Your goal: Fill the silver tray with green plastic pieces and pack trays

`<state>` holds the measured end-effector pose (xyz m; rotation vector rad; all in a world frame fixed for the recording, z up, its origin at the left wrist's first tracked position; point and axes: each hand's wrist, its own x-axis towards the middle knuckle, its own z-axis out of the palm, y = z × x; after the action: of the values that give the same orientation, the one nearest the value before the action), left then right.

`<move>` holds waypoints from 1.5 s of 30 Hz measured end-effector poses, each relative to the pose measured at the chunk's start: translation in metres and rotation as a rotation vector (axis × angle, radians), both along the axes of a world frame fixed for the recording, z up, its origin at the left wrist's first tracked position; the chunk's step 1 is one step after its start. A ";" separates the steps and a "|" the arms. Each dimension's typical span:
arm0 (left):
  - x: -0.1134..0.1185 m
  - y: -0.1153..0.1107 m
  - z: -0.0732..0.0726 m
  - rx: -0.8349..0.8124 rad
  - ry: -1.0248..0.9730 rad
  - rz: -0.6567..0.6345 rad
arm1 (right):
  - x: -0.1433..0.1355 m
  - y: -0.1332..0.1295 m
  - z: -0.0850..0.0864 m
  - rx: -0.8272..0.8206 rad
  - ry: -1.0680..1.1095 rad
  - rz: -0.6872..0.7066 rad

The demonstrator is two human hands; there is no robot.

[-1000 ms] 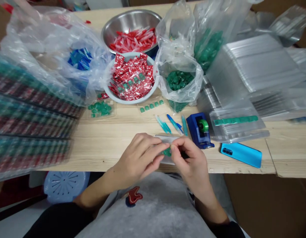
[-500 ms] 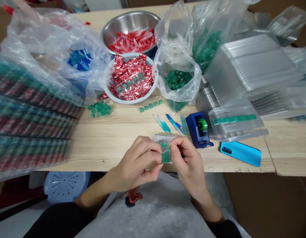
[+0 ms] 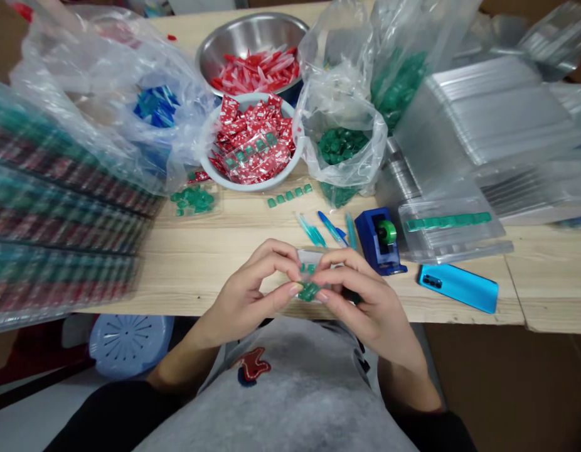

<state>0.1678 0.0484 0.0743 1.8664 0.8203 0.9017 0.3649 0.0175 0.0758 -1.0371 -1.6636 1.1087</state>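
Observation:
Close to the table's front edge, my left hand pinches a small green translucent plastic piece between thumb and fingertips. From the other side my right hand grips the same piece, its thumb below and fingers above. Under the fingers lies a clear plastic tray with small green squares in it; the hands hide most of it. Just beyond are blue and teal pens and a blue tape dispenser with green tape. Farther back, a row of green pieces lies on the table.
A pale bowl of red packets stands before a steel bowl of red pieces. Plastic bags hold green and blue pieces. Packed trays are stacked left, clear trays right. A blue phone lies at front right.
Both hands have shifted slightly up toward the tray, and the right hand's fingers now reach over the green piece. The view has moved a little.

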 end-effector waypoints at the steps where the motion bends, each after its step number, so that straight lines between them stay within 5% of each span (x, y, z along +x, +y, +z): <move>1: 0.001 -0.001 0.001 -0.011 -0.004 -0.009 | 0.000 0.000 -0.001 -0.029 0.026 0.003; 11: 0.023 -0.013 0.000 -0.432 -0.546 -0.102 | -0.011 -0.012 -0.008 -0.303 0.576 -0.028; 17: 0.023 -0.010 -0.002 -0.607 -0.673 -0.057 | -0.023 -0.011 -0.008 -0.406 0.825 -0.048; 20: 0.020 -0.007 -0.002 -0.700 -0.573 -0.003 | -0.022 -0.010 -0.008 -0.370 0.775 -0.065; 28: 0.010 0.006 -0.011 -0.829 -0.376 -0.150 | -0.017 -0.003 -0.008 -0.427 0.558 -0.232; 35: 0.018 0.011 -0.013 -1.050 -0.538 -0.073 | -0.018 -0.001 -0.017 -0.414 0.530 -0.281; 45: 0.021 0.010 -0.021 -1.093 -0.578 -0.018 | -0.013 -0.004 -0.021 0.022 0.066 -0.326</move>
<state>0.1890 0.0589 0.0536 0.6160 0.6978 0.6910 0.3519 0.0134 0.0543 -1.1949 -1.3908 0.8975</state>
